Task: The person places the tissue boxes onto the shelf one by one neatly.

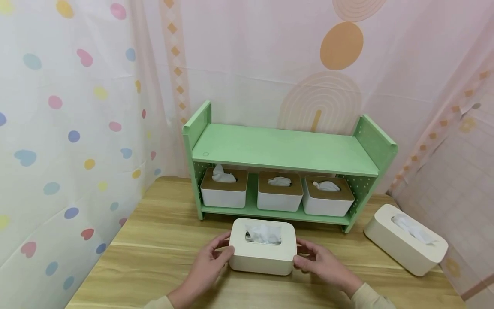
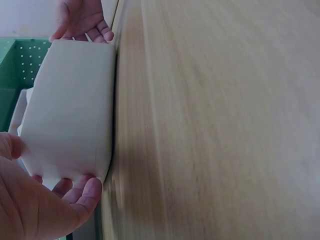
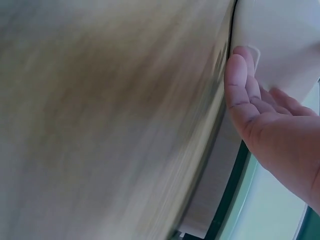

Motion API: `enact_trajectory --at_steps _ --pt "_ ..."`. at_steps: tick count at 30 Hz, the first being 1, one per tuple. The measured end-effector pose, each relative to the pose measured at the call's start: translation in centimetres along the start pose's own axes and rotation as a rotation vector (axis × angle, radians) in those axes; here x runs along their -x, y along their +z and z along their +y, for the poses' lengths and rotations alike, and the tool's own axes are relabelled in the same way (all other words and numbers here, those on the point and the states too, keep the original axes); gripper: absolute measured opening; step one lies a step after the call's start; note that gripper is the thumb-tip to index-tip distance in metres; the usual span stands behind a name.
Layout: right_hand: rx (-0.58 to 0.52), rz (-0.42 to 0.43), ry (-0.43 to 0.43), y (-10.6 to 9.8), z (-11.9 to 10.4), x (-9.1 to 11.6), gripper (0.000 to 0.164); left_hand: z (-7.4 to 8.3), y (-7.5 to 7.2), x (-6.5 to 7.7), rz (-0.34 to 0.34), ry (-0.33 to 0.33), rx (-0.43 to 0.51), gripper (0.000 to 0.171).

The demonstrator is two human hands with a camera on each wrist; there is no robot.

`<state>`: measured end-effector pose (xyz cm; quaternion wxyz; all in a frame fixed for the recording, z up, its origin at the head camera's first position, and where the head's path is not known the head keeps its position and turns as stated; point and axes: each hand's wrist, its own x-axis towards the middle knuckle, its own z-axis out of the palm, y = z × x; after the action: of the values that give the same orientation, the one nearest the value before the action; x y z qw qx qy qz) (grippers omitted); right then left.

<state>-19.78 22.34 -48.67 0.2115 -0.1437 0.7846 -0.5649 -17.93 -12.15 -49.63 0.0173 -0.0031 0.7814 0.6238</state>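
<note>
A cream tissue box (image 1: 263,260) with a white tissue in its top opening stands on the wooden table, in front of the green shelf. My left hand (image 1: 206,265) holds its left end, thumb toward the near corner and fingers around the end face. At the opposite end my right hand (image 1: 323,267) grips it in the same way. The left wrist view shows the long side of the box between both hands. In the right wrist view, the fingertips (image 3: 237,70) lie against the end of the box, low near the tabletop.
The green shelf (image 1: 285,148) holds three white tissue boxes with brown lids on its lower level: left (image 1: 224,197), middle (image 1: 278,201) and right (image 1: 328,206). Another cream tissue box (image 1: 401,246) sits at an angle on the table's right side. Patterned curtains (image 1: 239,64) hang behind.
</note>
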Motion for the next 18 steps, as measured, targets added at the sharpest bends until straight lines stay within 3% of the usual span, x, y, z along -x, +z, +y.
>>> enact_trajectory --at_steps 10,18 --pt "-0.004 0.007 0.007 -0.3 0.3 0.0 0.080 0.1 -0.5 0.0 -0.088 0.000 -0.009 0.055" --pt "0.058 0.033 -0.072 -0.3 0.0 0.0 0.084 -0.1 -1.9 -0.9 -0.240 0.050 -0.053 0.072"
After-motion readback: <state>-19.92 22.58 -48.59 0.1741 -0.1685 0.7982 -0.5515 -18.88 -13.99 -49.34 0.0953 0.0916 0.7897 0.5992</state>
